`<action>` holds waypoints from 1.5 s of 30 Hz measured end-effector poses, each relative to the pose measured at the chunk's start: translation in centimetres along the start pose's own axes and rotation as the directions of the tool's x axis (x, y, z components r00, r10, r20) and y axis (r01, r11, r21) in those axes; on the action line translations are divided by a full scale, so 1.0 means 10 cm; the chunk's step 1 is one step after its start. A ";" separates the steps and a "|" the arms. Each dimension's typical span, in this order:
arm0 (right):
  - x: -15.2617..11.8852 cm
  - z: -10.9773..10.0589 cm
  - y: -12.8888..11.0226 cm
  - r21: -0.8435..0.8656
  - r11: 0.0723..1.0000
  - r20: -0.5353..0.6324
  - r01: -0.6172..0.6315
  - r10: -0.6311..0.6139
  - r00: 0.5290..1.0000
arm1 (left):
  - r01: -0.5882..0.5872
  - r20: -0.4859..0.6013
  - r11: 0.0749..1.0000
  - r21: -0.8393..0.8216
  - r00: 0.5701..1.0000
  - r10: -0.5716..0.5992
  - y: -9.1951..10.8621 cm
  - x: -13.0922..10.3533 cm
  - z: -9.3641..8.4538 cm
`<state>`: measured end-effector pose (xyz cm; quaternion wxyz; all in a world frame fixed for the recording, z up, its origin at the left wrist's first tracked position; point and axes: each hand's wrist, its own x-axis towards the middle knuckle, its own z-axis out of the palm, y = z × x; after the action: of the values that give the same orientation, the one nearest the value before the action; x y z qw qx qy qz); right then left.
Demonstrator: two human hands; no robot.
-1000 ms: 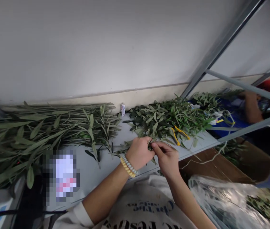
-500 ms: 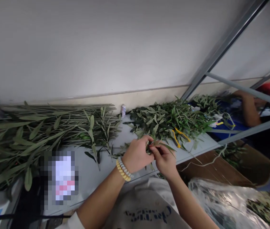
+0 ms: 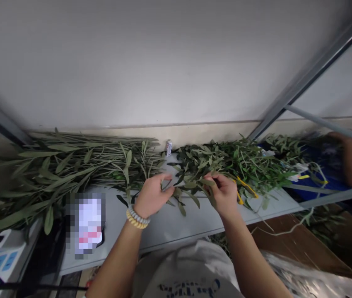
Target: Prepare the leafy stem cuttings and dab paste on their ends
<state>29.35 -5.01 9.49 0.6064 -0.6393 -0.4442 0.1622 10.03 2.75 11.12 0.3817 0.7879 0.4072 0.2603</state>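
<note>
Left hand (image 3: pixel 153 194): fingers parted — near the stems (image 3: pixel 104 163).
Right hand (image 3: pixel 225 193): pinching a sprig (image 3: pixel 207 182) — leaf pile (image 3: pixel 202 155) beyond.
Yellow handles (image 3: pixel 248 187): just right.

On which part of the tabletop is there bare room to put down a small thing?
The tabletop shows bare along its front edge, between the left forearm and right forearm, and between the left forearm and the pixelated screen. Behind, it is crowded: long stems on the left, leafy sprigs and yellow handles on the right.

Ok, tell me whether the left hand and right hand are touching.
Apart. The head view shows a plain gap between the left hand and the right hand, with leaves in it.
</note>
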 end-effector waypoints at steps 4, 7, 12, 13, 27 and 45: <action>0.01 0.02 -0.07 0.138 0.989 0.036 -0.053 0.049 0.998 | -0.173 0.082 0.978 0.113 0.983 0.165 -0.08 0.01 0.07; 0.01 0.02 -0.14 0.210 0.973 0.081 -0.090 0.074 0.994 | -0.215 0.239 0.968 0.128 0.954 0.180 -0.06 -0.03 0.10; 0.05 0.04 -0.22 0.306 0.947 0.205 -0.097 0.034 0.978 | -0.123 0.158 0.981 0.148 0.982 0.099 -0.01 -0.20 0.11; 0.06 0.04 -0.22 0.345 0.932 0.242 -0.110 0.025 0.970 | -0.116 0.123 0.980 0.164 0.988 0.096 0.00 -0.24 0.10; -0.11 -0.19 -0.17 0.558 0.796 0.337 -0.234 0.040 0.941 | -0.035 0.099 0.986 0.163 0.995 0.019 0.39 -0.55 0.46; -0.62 0.35 0.66 0.569 0.625 0.352 -0.534 0.402 0.845 | 0.396 0.126 0.639 -0.659 0.896 -0.426 -0.13 -0.22 0.78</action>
<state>25.78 -6.67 0.60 0.6796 -0.4638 -0.2330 0.5184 13.92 -1.62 5.40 0.6791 0.4782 0.4617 0.3114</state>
